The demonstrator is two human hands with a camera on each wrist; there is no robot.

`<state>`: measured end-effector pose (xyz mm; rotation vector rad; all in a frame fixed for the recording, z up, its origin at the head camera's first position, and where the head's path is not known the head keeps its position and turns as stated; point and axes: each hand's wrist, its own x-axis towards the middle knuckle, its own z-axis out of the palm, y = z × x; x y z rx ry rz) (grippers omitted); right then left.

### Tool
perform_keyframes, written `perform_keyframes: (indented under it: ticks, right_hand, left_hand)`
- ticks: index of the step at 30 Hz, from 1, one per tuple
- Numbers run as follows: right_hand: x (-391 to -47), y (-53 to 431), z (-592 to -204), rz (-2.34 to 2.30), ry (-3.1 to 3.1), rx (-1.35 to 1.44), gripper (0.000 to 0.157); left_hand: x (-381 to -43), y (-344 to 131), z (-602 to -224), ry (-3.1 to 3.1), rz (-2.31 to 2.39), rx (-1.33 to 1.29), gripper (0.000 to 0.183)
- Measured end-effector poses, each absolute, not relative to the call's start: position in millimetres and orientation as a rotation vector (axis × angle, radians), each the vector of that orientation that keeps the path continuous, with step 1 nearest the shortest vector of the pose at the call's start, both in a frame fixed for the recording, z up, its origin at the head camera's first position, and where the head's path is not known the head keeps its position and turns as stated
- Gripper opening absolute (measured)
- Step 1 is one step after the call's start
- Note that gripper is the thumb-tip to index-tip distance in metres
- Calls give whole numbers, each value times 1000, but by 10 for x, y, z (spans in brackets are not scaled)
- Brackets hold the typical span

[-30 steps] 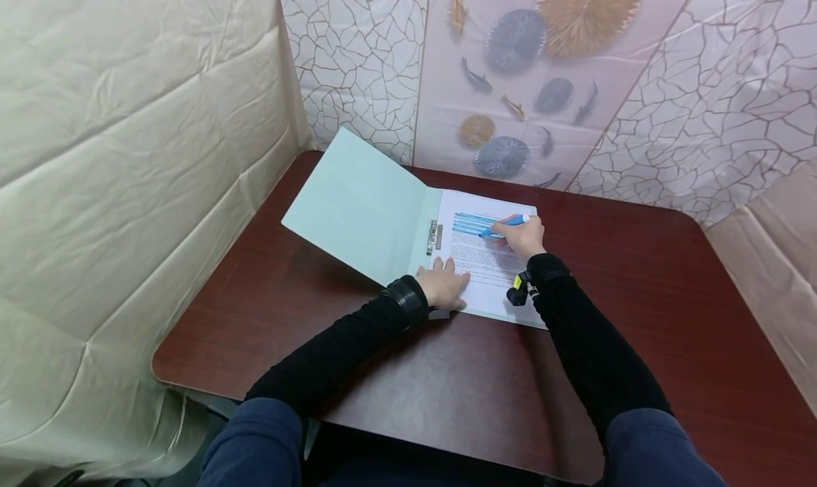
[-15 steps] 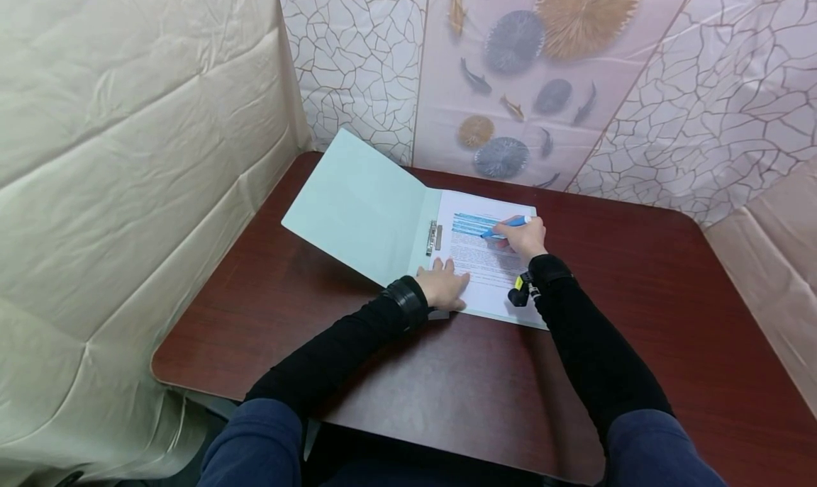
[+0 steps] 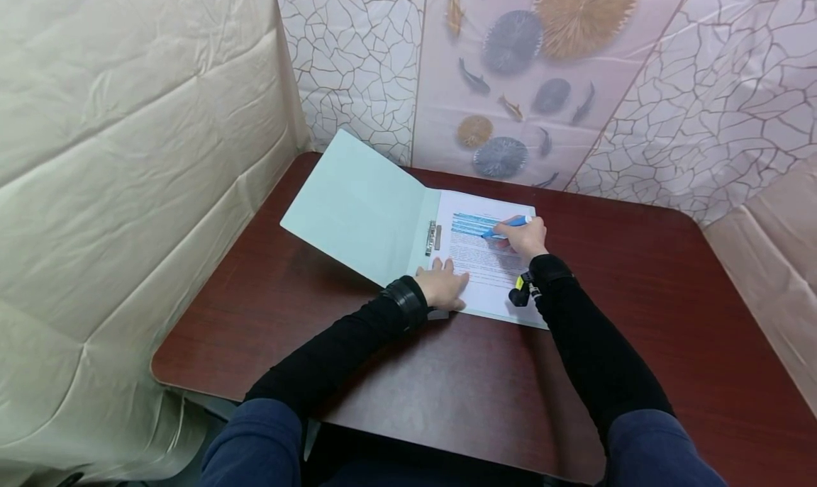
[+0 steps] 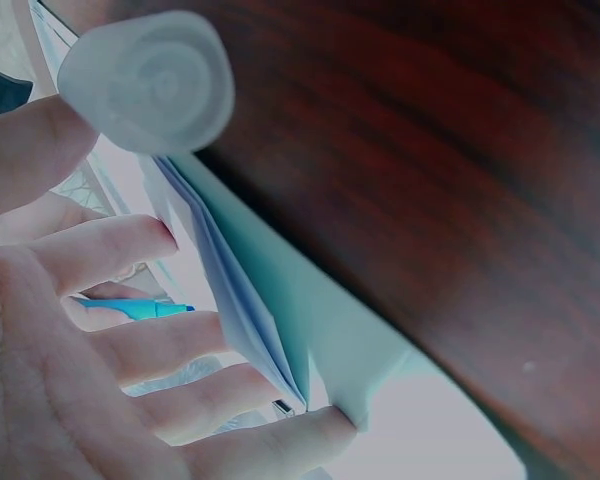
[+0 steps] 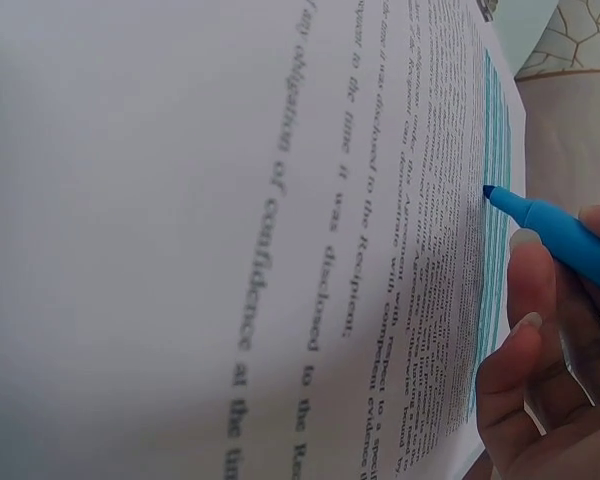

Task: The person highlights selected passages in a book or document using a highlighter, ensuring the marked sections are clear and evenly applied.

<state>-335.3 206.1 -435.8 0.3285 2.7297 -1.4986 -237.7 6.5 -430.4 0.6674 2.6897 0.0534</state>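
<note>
My right hand (image 3: 525, 239) pinches a blue highlighter (image 3: 507, 226), its dark tip at the lowest blue line on the printed page. In the right wrist view the highlighter (image 5: 565, 238) slants down to the paper, with the curled fingers (image 5: 533, 285) close around it. Several blue strokes (image 5: 495, 150) cross the upper text. My left hand (image 3: 442, 286) lies with fingers spread over the lower left of the paper stack (image 3: 485, 288). A whitish rounded plastic piece (image 4: 150, 85) overlaps the left thumb's tip in the left wrist view; I cannot tell whether the hand holds it.
The pages sit in a pale green folder (image 3: 364, 196), its cover opened out to the left and tilted up. A metal clip (image 3: 431, 237) runs along its spine. Under it is a dark red-brown table (image 3: 638, 274), with patterned cloth (image 3: 498, 83) hanging behind.
The highlighter tip has shifted very slightly right along its line, with my right hand. My left hand and the folder stay where they were.
</note>
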Motion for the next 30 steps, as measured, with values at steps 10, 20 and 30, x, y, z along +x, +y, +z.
perform_keyframes:
  ticks: [10,20,30]
  right_hand:
    - [-3351,2090,-4351,-1498,2736,323,30]
    - [-3342,2114,-4398,-1500,2734,339,32]
    - [-3336,2120,-4387,-1501,2729,359,31]
  left_hand:
    - [-2371,79,-4288,2690,32,667,68]
    - [-2347,80,-4295,2685,32,662,68]
    - [-2337,85,-4289,2694,30,668,67]
